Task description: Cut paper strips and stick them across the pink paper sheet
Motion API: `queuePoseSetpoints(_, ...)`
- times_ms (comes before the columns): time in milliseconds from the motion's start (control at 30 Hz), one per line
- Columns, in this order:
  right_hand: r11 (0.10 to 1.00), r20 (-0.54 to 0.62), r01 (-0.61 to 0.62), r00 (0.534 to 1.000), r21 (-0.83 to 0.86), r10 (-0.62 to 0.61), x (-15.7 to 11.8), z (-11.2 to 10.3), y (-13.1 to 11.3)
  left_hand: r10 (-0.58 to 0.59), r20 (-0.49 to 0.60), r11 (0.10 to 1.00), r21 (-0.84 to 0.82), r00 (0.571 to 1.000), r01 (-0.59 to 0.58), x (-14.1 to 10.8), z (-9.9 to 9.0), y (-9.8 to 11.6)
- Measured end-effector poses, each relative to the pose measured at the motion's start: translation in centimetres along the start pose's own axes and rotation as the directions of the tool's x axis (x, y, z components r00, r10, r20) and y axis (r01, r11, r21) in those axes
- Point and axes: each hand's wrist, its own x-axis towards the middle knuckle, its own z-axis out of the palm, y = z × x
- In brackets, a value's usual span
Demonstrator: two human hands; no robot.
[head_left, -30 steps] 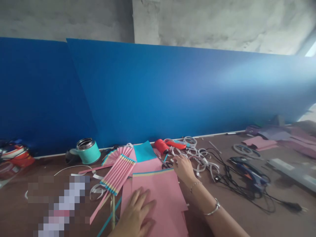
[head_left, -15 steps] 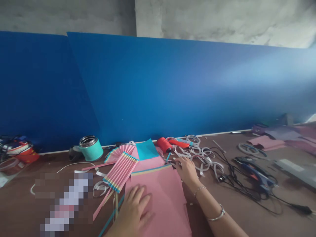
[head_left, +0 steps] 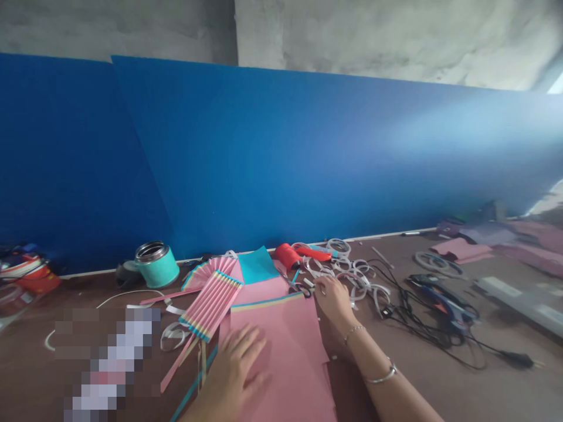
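Observation:
My left hand [head_left: 240,366] lies with spread fingers on a stack of pink paper sheets [head_left: 290,363]. The top sheet has a blue and cream band along its far edge. To the right of the stack, my right hand [head_left: 333,299] has its fingers curled together, and a small white piece [head_left: 309,282] shows at their tips. Whether the fingers grip it I cannot make out. Beside these fingertips lie scissors [head_left: 301,289] with dark handles. Left of the stack are a pleated pink paper piece [head_left: 211,306] with blue and cream ends and a fan-folded one [head_left: 204,275].
Behind the stack lie blue paper [head_left: 258,265], a red thread spool [head_left: 287,257] and curled white strips [head_left: 358,284]. At right are a glue gun [head_left: 448,305] and its black cable. A turquoise container [head_left: 157,266] stands at left, before a blue partition [head_left: 281,158].
My right hand has drawn slightly back from the scissors, whose handles now show more. My left hand stays on the pink sheets. The whole view has shifted a little.

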Motion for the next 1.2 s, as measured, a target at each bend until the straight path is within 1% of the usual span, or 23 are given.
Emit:
queuePoseSetpoints(67, 0.999, 0.027, -0.031, 0.999, -0.045, 0.032, 0.0, 0.0, 0.1, 0.059, 0.052, 0.998, -0.038, 0.997, -0.057, 0.1, -0.1, 0.1)
queuePoseSetpoints(133, 0.993, 0.059, -0.065, 0.996, -0.093, 0.071, 0.0, 0.0, 0.3, 0.058, 0.074, 0.998, -0.043, 0.996, -0.054, 0.2, -0.1, 0.1)
queuePoseSetpoints(200, 0.99, 0.085, -0.077, 0.993, -0.12, 0.088, -0.1, 0.1, 0.4, 0.027, 0.074, 0.999, -0.029, 0.997, -0.025, 0.2, 0.0, -0.1)
queuePoseSetpoints(333, 0.991, 0.096, -0.06, 0.993, -0.121, 0.072, -0.2, 0.6, 0.4, -0.009, 0.049, 1.0, 0.008, 0.999, 0.009, 0.2, 0.2, -0.4)
queuePoseSetpoints(433, 0.991, 0.09, -0.047, 0.994, -0.122, 0.058, -0.2, 0.7, 0.1, 0.035, 0.046, 0.999, 0.016, 0.998, -0.036, 0.2, 0.1, -0.4)
queuePoseSetpoints(500, 0.989, 0.061, -0.067, 0.995, -0.134, 0.076, -0.1, 0.2, 0.1, 0.071, 0.045, 0.997, 0.008, 0.996, -0.071, 0.1, 0.0, -0.2)
queuePoseSetpoints(567, 0.979, 0.005, -0.126, 0.992, -0.158, 0.129, 0.1, -0.5, 0.5, 0.078, 0.03, 0.997, 0.002, 0.997, -0.078, 0.1, 0.0, -0.1)
queuePoseSetpoints(633, 0.957, -0.045, -0.212, 0.977, -0.197, 0.207, 0.4, -1.5, 1.1, 0.074, 0.002, 0.997, -0.005, 0.997, -0.074, 0.1, 0.0, 0.0)
queuePoseSetpoints(667, 0.94, -0.044, -0.255, 0.967, -0.226, 0.252, 0.5, -1.9, 1.5, 0.075, -0.016, 0.997, -0.013, 0.997, -0.075, 0.1, 0.0, 0.0)
queuePoseSetpoints(733, 0.913, 0.022, -0.305, 0.946, -0.271, 0.323, 0.7, -2.5, 2.1, 0.073, -0.066, 0.996, -0.038, 0.995, -0.076, 0.3, -0.2, 0.2)
queuePoseSetpoints(800, 0.897, 0.091, -0.324, 0.926, -0.3, 0.365, 0.8, -2.8, 2.5, 0.06, -0.115, 0.995, -0.075, 0.992, -0.068, 0.5, -0.6, 0.6)
queuePoseSetpoints(867, 0.891, 0.109, -0.334, 0.918, -0.309, 0.382, 0.9, -2.8, 2.6, 0.054, -0.139, 0.991, -0.114, 0.989, -0.07, 0.7, -1.0, 1.1)
queuePoseSetpoints(933, 0.891, 0.099, -0.338, 0.919, -0.303, 0.382, 1.0, -2.8, 2.6, 0.073, -0.134, 0.984, -0.152, 0.988, -0.094, 0.8, -1.4, 1.5)
queuePoseSetpoints(1000, 0.895, 0.052, -0.357, 0.922, -0.267, 0.383, 1.1, -2.7, 2.6, 0.09, -0.127, 0.976, -0.186, 0.988, -0.113, 0.9, -1.6, 1.7)
queuePoseSetpoints(1033, 0.901, 0.001, -0.368, 0.925, -0.231, 0.379, 1.2, -2.7, 2.6, 0.092, -0.127, 0.973, -0.197, 0.988, -0.116, 0.9, -1.7, 1.8)
queuePoseSetpoints(1100, 0.923, -0.151, -0.366, 0.926, -0.121, 0.347, 1.2, -2.5, 2.7, 0.086, -0.126, 0.972, -0.206, 0.988, -0.111, 1.0, -1.6, 1.8)
queuePoseSetpoints(1167, 0.951, -0.317, -0.31, 0.902, -0.007, 0.292, 1.3, -2.2, 2.8, 0.087, -0.118, 0.974, -0.198, 0.989, -0.11, 1.0, -1.5, 1.7)
queuePoseSetpoints(1200, 0.962, -0.381, -0.27, 0.886, 0.043, 0.265, 1.4, -2.1, 2.9, 0.088, -0.114, 0.975, -0.192, 0.99, -0.109, 1.0, -1.5, 1.7)
